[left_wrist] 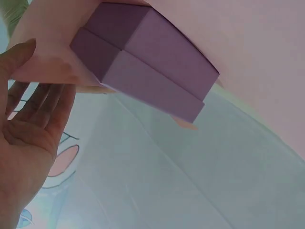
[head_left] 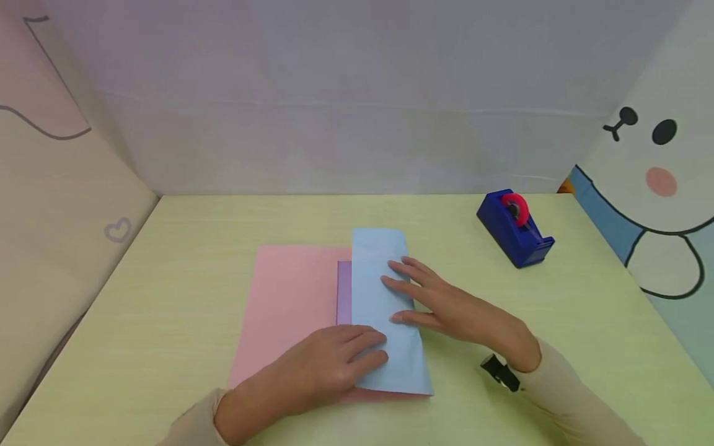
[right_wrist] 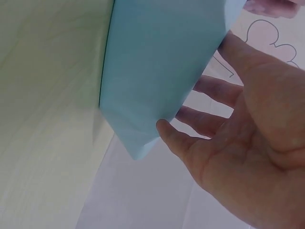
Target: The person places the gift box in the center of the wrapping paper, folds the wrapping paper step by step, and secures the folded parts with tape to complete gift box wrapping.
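Note:
A sheet of paper, pink on one face and blue on the other, lies on the table, with its right part folded over a purple box. Left of the fold the pink face (head_left: 295,285) shows; the blue flap (head_left: 379,248) covers most of the box (head_left: 343,291), leaving a strip of its left side visible. My left hand (head_left: 329,365) rests on the near left part of the flap, fingertips on the blue. Fingers spread, my right hand (head_left: 446,303) touches the flap along its right edge. In the left wrist view, the box's purple end (left_wrist: 157,71) stands uncovered against the pink paper.
A blue tape dispenser (head_left: 513,232) with a pink-red roll (head_left: 515,209) stands at the back right of the pale yellow-green table (head_left: 184,297). White wall panels with printed cartoon shapes rise at the back and both sides. A black strap (head_left: 500,372) sits at the right wrist.

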Action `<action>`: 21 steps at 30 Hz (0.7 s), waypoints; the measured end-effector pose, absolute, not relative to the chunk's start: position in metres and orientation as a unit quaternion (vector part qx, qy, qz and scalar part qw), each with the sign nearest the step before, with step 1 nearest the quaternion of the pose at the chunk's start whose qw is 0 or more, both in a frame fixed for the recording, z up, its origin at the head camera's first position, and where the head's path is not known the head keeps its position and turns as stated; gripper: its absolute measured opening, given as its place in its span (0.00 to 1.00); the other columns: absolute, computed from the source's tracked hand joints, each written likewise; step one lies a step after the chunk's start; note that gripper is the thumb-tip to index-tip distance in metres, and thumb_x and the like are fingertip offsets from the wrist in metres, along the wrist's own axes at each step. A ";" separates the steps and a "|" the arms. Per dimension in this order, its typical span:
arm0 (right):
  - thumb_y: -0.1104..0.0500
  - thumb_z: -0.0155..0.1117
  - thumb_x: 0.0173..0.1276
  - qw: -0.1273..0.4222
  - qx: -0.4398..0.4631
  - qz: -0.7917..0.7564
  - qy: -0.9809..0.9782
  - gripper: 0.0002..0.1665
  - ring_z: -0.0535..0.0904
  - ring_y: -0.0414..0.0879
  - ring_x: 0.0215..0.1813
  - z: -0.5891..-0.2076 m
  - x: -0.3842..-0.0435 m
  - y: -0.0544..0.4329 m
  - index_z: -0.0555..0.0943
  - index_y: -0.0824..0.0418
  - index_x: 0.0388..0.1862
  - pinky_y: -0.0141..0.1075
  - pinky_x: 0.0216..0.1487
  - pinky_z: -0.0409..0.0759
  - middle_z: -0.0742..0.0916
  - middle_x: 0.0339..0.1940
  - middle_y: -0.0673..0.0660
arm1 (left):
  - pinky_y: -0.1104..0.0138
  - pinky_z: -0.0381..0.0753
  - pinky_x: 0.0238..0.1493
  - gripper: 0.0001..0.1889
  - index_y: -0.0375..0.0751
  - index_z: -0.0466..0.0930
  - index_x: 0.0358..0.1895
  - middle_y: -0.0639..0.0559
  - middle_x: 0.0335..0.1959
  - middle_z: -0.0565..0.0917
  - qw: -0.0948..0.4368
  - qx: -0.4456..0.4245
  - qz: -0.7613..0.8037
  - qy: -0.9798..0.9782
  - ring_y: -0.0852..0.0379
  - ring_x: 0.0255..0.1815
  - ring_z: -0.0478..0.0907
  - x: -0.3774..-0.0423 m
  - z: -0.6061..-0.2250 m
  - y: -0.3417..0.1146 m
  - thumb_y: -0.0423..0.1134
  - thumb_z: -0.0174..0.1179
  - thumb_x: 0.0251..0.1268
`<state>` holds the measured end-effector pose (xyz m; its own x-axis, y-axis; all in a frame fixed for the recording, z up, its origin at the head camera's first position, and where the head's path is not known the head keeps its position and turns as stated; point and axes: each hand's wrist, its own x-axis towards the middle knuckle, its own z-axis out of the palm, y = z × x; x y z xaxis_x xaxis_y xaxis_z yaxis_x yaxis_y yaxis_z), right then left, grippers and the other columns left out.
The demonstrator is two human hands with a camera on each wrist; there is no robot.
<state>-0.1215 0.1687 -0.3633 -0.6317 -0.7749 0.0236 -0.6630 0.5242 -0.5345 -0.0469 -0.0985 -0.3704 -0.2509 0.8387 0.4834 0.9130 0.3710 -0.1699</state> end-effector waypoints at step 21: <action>0.47 0.62 0.78 0.119 -0.417 -0.241 0.868 0.40 0.44 0.61 0.84 -0.361 -0.121 0.168 0.62 0.58 0.82 0.57 0.76 0.61 0.57 0.85 0.60 | 0.74 0.83 0.38 0.16 0.45 0.85 0.35 0.58 0.32 0.84 0.286 -0.505 -0.193 -0.792 0.63 0.32 0.81 -0.039 -0.366 -0.108 0.45 0.52 0.82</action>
<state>-0.1209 0.1676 -0.3609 -0.6242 -0.7813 -0.0050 -0.6666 0.5359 -0.5182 -0.0386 -0.1083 -0.3657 -0.3274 0.6888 0.6468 0.9091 0.4162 0.0169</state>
